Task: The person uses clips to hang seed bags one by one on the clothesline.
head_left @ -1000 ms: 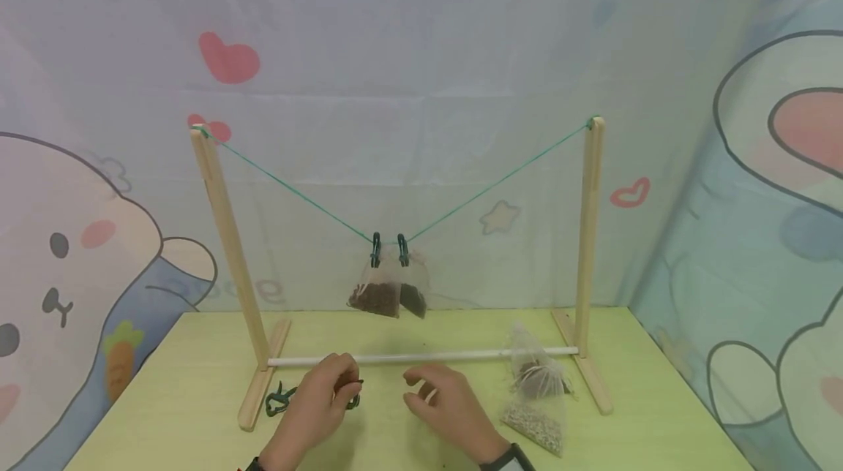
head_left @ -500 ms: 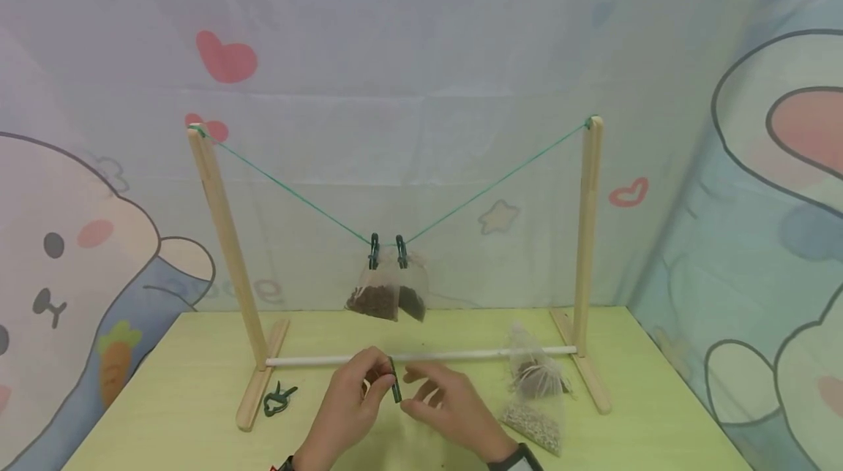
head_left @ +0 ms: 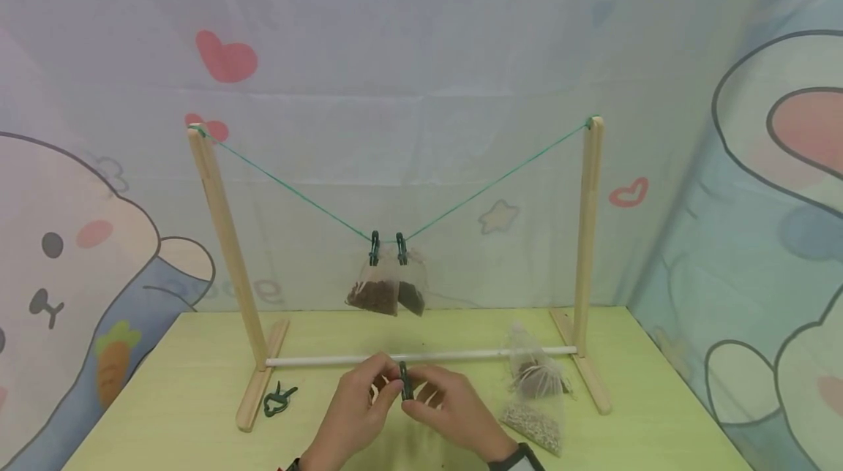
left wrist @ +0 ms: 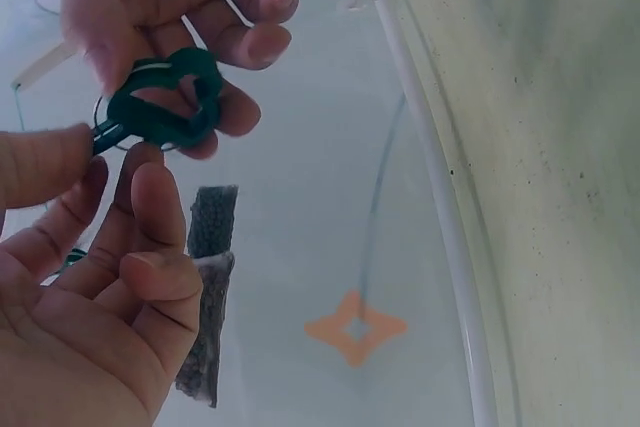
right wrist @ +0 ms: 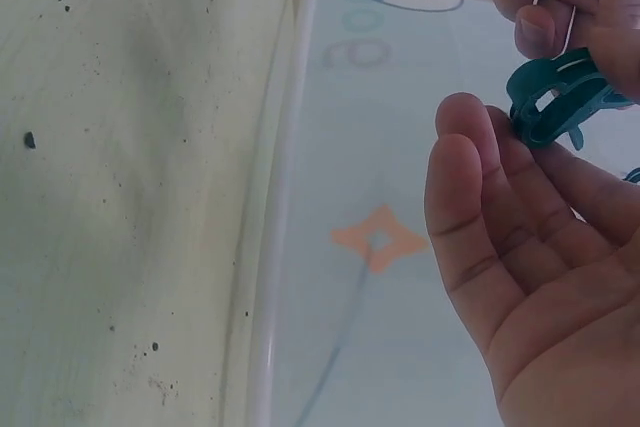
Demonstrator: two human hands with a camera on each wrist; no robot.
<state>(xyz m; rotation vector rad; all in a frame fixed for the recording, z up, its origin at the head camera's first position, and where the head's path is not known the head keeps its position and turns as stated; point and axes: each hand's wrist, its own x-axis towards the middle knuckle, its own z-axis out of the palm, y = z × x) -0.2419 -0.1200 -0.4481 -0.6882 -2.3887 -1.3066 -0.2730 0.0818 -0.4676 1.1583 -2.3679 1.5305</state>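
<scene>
Between the two hands is a dark green spring clip (head_left: 405, 381) with a heart-shaped jaw, low in front of the white rod. My left hand (head_left: 358, 401) pinches its narrow handle end between thumb and finger, as the left wrist view shows. From the other side my right hand (head_left: 454, 405) holds the clip's wide end with thumb and fingertips, its other fingers spread in the right wrist view. Two similar clips (head_left: 374, 248) hold sheer bags with dark contents (head_left: 374, 297) on the sagging green string (head_left: 290, 188).
A wooden post frame carries the string, with a left post (head_left: 227, 244), a right post (head_left: 588, 237) and a white rod (head_left: 316, 361). Another green clip (head_left: 279, 399) lies at left. Two mesh bags lie at right, one with pale grains (head_left: 532, 427), one dark-filled (head_left: 532, 381).
My left hand has carried the clip rightward to my right hand, whose fingers now meet it. The right hand has barely moved. The hanging bags sway slightly.
</scene>
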